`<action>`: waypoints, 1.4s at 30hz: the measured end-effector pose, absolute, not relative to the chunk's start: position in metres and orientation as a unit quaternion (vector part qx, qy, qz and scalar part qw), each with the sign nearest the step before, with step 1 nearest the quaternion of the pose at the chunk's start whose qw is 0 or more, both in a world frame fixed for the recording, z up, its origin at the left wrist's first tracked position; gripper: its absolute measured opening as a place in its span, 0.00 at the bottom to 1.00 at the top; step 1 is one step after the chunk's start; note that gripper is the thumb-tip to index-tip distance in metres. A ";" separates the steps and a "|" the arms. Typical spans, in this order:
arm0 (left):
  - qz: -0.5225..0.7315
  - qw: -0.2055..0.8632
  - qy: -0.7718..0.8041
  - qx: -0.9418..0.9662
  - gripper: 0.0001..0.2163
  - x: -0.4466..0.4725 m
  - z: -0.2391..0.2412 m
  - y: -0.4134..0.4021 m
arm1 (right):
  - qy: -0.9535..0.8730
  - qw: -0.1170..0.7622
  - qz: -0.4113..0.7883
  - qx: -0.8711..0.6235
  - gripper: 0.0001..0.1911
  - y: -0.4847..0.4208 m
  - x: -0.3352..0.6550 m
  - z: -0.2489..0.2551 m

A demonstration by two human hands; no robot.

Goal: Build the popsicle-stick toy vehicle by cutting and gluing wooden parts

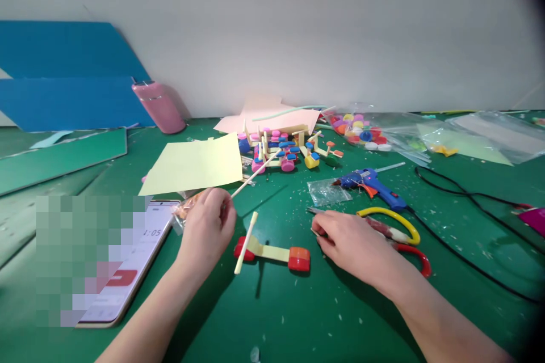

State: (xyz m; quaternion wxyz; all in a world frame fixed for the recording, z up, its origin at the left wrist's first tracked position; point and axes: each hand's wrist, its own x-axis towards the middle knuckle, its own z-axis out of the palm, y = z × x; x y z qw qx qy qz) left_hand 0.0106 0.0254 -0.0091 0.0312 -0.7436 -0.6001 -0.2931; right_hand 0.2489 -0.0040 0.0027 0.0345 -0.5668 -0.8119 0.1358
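From where I stand, the left hand has its fingers closed on a thin stick, held by one end, perhaps so the rest points clear toward the far side. The right hand curls over the scissors; I can't tell whether its fingertips grip anything. Between the hands, nearer me, sits the red-ended piece, probably there for easy reach. Far right of it lies the glue gun, likely angled handle-near for grabbing; similar small pieces cluster at far centre.
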 end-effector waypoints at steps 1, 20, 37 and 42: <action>-0.303 0.017 -0.600 -0.740 0.04 0.012 -0.009 0.023 | -0.813 0.021 0.125 -0.568 0.06 -0.005 0.247 0.002; -0.425 -0.152 -0.598 -0.662 0.05 0.008 -0.017 0.017 | -0.810 0.048 0.119 -0.572 0.10 -0.001 0.238 0.000; -0.413 -0.526 -0.426 -0.609 0.13 0.002 -0.012 0.013 | -0.759 0.391 0.352 -0.384 0.07 -0.010 0.212 0.000; -0.389 -0.544 -0.422 -0.612 0.08 0.006 -0.010 0.011 | -0.797 0.348 0.298 -0.394 0.07 -0.012 0.201 -0.002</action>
